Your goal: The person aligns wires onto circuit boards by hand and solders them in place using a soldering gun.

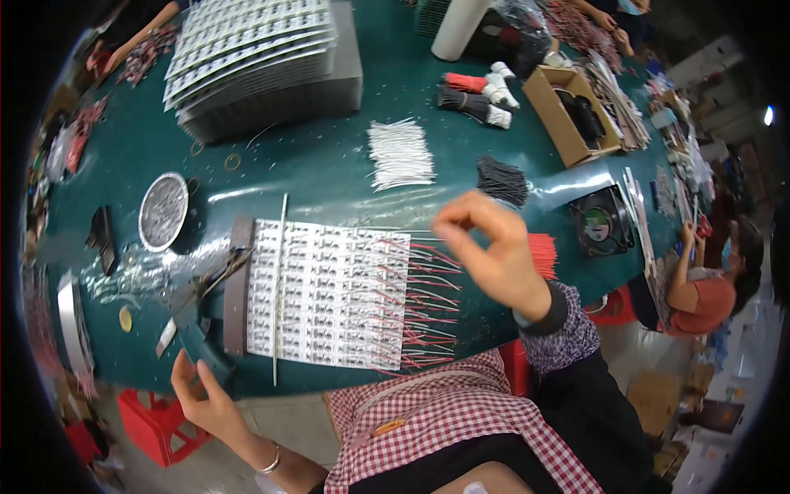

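My left hand (210, 403) is at the table's front edge, its curled fingers around the lower end of a dark teal handle. The handle belongs to a gun-shaped tool, apparently a soldering gun (193, 317), its narrow end pointing toward a white circuit board panel (329, 296). Red and white wires (432, 300) stick out in rows from the panel's right side. Above its upper right corner, my right hand (494, 251) pinches thumb and forefinger together. A thin white wire (387, 229) runs to those fingertips. A brown bar (237, 305) and a thin pale rod (281, 305) lie along the panel.
Stacked panels (255, 58) stand at the back left. A metal bowl (164, 212) is on the left. White (401, 154), black (502, 181) and red wire bundles (542, 256) lie nearby. Right are a fan (601, 220) and a cardboard box (559, 123). Other people sit around the table.
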`<move>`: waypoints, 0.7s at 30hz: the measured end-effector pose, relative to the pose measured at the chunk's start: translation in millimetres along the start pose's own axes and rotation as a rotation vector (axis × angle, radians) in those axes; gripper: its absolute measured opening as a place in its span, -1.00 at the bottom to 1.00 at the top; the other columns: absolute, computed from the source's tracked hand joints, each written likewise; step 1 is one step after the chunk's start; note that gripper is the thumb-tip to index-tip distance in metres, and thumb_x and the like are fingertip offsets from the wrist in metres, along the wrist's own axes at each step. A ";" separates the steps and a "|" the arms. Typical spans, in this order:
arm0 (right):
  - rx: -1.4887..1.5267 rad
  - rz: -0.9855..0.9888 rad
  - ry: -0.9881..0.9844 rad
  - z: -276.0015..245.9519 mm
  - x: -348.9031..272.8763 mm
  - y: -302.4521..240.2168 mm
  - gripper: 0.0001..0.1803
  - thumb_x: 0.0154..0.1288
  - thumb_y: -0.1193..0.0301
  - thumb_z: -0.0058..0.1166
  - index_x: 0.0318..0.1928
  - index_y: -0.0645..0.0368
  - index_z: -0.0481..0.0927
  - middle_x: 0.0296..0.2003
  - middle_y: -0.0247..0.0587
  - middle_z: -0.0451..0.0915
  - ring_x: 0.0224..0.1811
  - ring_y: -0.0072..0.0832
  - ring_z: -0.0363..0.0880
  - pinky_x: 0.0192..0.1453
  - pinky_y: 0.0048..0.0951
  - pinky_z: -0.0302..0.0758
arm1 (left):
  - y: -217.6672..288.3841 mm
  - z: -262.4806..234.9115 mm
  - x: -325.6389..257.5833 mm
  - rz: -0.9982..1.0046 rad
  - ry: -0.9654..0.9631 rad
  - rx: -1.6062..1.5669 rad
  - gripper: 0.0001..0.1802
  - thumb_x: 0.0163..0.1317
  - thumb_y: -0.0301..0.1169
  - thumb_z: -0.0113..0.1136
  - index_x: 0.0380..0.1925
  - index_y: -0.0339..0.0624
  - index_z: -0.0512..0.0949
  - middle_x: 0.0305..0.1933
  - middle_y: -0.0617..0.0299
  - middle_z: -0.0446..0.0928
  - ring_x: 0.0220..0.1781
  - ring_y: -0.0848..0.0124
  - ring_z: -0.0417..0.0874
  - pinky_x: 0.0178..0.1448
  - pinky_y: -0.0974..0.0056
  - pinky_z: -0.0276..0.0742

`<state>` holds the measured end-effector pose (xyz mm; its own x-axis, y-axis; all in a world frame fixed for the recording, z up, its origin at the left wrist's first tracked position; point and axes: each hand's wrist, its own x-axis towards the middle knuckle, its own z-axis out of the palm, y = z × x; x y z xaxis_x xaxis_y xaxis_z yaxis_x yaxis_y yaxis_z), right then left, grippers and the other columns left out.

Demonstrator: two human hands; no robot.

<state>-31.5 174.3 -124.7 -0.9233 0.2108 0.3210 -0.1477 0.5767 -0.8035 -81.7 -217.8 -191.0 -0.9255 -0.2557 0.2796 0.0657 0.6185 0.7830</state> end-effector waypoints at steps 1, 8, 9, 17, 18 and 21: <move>-0.137 0.005 0.078 -5.0 4.1 14.8 -0.93 0.24 0.60 0.15 -0.26 0.30 0.61 -0.31 -0.13 0.59 -0.30 -0.32 0.60 -0.23 -0.42 0.52 | -11.3 0.1 3.0 0.029 0.036 0.112 -0.67 0.37 -0.44 0.18 0.10 -0.29 0.53 -0.10 0.12 0.61 -0.11 0.41 0.58 -0.01 0.31 0.51; -0.680 0.038 0.174 -71.9 23.8 96.7 -0.94 0.15 0.58 0.20 -0.33 0.24 0.61 -0.31 -0.10 0.55 -0.19 -0.13 0.56 -0.12 -0.23 0.49 | -40.3 11.8 20.8 -0.069 -0.119 0.168 -0.60 0.39 -0.30 0.21 0.10 -0.37 0.51 -0.27 0.15 0.58 -0.30 0.43 0.51 -0.19 0.33 0.44; -0.743 0.057 0.155 -77.1 25.1 100.7 -0.95 0.15 0.58 0.21 -0.34 0.24 0.61 -0.30 -0.11 0.55 -0.18 -0.13 0.55 -0.11 -0.22 0.49 | -41.4 15.2 22.4 -0.090 -0.139 0.161 -0.56 0.37 -0.27 0.23 0.08 -0.40 0.50 -0.27 0.13 0.58 -0.31 0.42 0.51 -0.20 0.32 0.44; -0.842 0.172 -0.020 -89.3 15.8 115.0 -0.85 0.09 0.54 0.29 -0.27 0.22 0.69 -0.26 -0.15 0.58 -0.08 -0.15 0.54 0.00 -0.22 0.50 | -27.8 20.3 41.7 -0.082 -0.200 0.503 -0.45 0.19 -0.25 0.42 -0.01 -0.48 0.48 -0.46 0.21 0.43 -0.44 0.41 0.36 -0.34 0.30 0.33; -0.829 0.156 -0.029 -87.5 16.0 117.0 -0.85 0.07 0.54 0.29 -0.28 0.24 0.69 -0.26 -0.14 0.59 -0.08 -0.15 0.54 0.00 -0.23 0.50 | -35.6 18.6 47.1 -0.117 -0.230 0.449 -0.48 0.16 -0.31 0.44 -0.04 -0.49 0.48 -0.47 0.25 0.39 -0.44 0.44 0.34 -0.35 0.31 0.31; -0.784 0.119 -0.051 -82.6 15.0 127.8 -0.85 0.04 0.55 0.30 -0.30 0.26 0.70 -0.26 -0.11 0.61 -0.10 -0.13 0.56 0.01 -0.22 0.51 | -55.6 11.1 54.8 -0.205 -0.248 0.402 -0.55 0.10 -0.47 0.45 -0.09 -0.50 0.48 -0.43 0.33 0.44 -0.41 0.53 0.37 -0.35 0.39 0.29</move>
<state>-35.0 316.4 -181.1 -0.9350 0.2807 0.2168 0.2284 0.9442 -0.2373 -140.2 -257.9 -225.4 -0.9681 -0.2479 -0.0352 -0.2297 0.8233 0.5190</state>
